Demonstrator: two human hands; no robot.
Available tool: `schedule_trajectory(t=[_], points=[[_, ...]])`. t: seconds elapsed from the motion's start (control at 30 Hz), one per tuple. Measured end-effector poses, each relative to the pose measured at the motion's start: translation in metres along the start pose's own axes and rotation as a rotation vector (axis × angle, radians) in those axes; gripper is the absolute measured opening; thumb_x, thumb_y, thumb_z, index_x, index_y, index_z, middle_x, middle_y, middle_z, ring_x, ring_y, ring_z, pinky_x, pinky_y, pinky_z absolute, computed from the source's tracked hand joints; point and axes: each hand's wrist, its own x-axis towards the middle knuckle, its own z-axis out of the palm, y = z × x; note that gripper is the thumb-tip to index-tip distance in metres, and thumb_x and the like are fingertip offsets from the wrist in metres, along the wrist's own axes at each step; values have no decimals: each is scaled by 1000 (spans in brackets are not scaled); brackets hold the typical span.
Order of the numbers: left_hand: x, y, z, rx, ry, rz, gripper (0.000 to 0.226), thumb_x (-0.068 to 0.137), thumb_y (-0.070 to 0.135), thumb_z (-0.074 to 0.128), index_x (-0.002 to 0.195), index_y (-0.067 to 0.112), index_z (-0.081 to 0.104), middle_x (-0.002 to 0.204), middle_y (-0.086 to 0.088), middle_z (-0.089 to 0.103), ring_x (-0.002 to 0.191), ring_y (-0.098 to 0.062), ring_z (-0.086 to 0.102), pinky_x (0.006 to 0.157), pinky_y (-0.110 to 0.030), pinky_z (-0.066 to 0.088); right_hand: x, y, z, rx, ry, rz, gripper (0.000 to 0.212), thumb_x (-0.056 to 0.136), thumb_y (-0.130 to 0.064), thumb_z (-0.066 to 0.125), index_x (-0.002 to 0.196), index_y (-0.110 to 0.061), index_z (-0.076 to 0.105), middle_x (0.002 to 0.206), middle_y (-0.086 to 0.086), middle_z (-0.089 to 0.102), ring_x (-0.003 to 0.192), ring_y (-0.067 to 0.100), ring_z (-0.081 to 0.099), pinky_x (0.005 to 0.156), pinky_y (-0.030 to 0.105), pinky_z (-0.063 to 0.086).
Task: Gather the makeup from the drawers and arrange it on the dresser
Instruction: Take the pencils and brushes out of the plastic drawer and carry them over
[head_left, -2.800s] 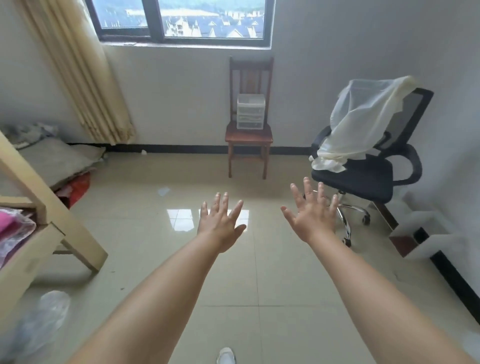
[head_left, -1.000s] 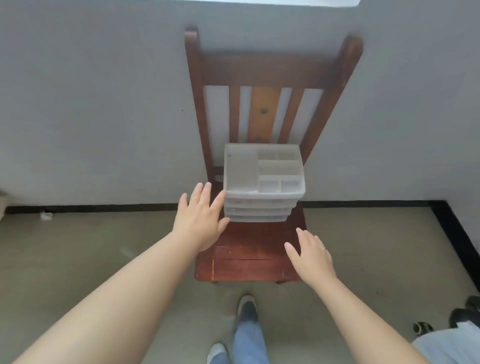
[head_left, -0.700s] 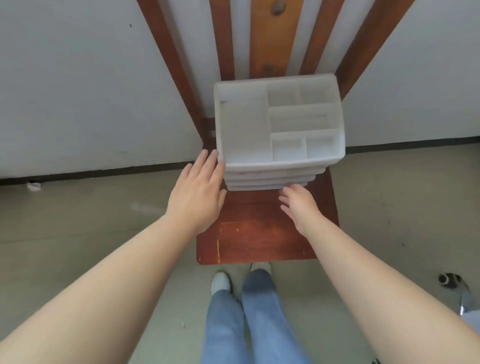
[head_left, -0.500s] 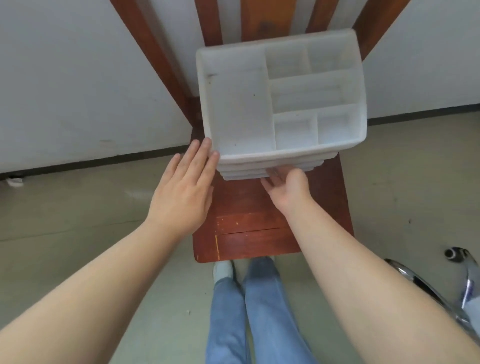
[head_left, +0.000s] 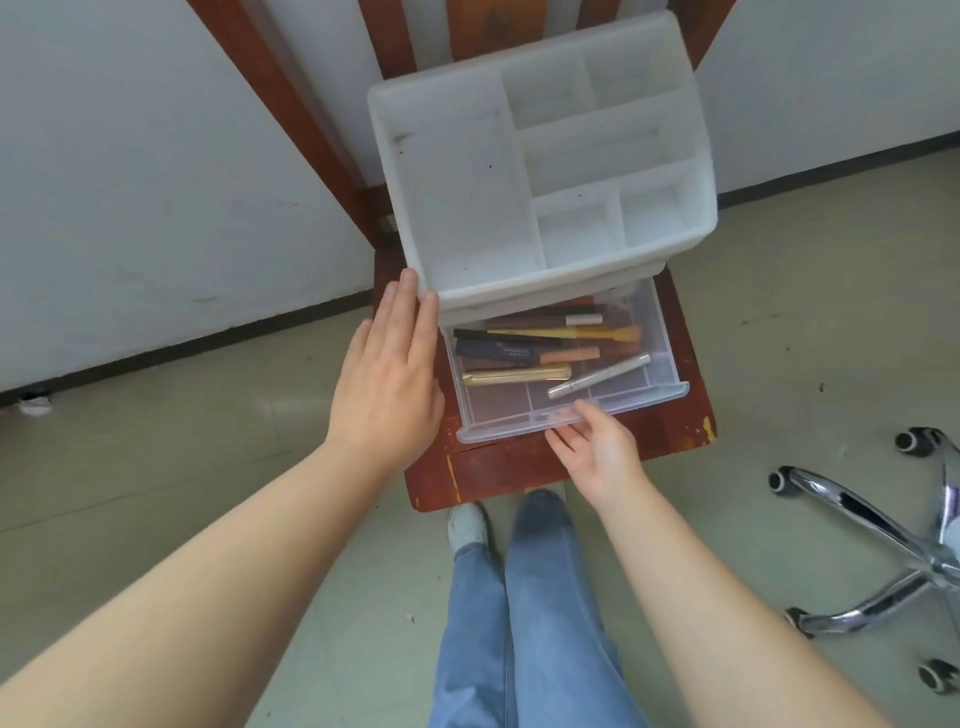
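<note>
Pale floor tiles and a plain white wall frame a dark red wooden chair (head_left: 561, 467), seen from above, with a white plastic drawer unit (head_left: 467, 218) standing on its seat. At the centre of the action, the right hand (head_left: 597, 452) has its grip narrow, fingers curled under the front lip of a clear drawer (head_left: 660, 358) pulled well out, thumb on top. Just beyond that grip, inside the drawer, lies the makeup: a silver pencil (head_left: 597, 375) nearest the fingers, a gold tube (head_left: 517, 374) to its left, then a dark tube (head_left: 498, 349) and several brown, yellow and red pencils further back. Left of the grip, the left hand (head_left: 389, 384) lies flat and open, fingertips pressed against the unit's front left corner, apparently steadying it. Above the drawer, the unit's divided top tray holds nothing. Below the grip are blue jeans and a shoe; far right, a chrome office chair base (head_left: 872, 540). Judging by this, the task has barely begun: one drawer is open, nothing is lifted out, and no dresser is in view.
</note>
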Motion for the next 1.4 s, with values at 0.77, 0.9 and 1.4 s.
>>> schedule_trajectory(t=[0.77,0.9,1.4], points=[[-12,16,75,-580,-290,-421,23,88,1,44,108,3,55,111,-14,59,102,-30,54,84,-32,42,26,-64,55,-2465,-49,-664,101,76,-38,67,146,-22,-4,152,15,2,141,35,2,115,50,7],[-9,15,73,-589,-317,-423,22,85,0,45,105,3,54,108,-13,60,100,-31,54,81,-32,42,23,-53,62,-2459,-150,-695,98,74,-36,69,146,-24,3,140,16,22,132,36,20,109,45,26],[-5,17,68,-635,-322,-463,24,84,-1,47,106,2,55,103,-12,62,98,-29,56,81,-31,44,9,-28,61,-2484,21,-824,52,83,-6,54,132,-11,36,125,19,46,111,37,49,83,37,44]])
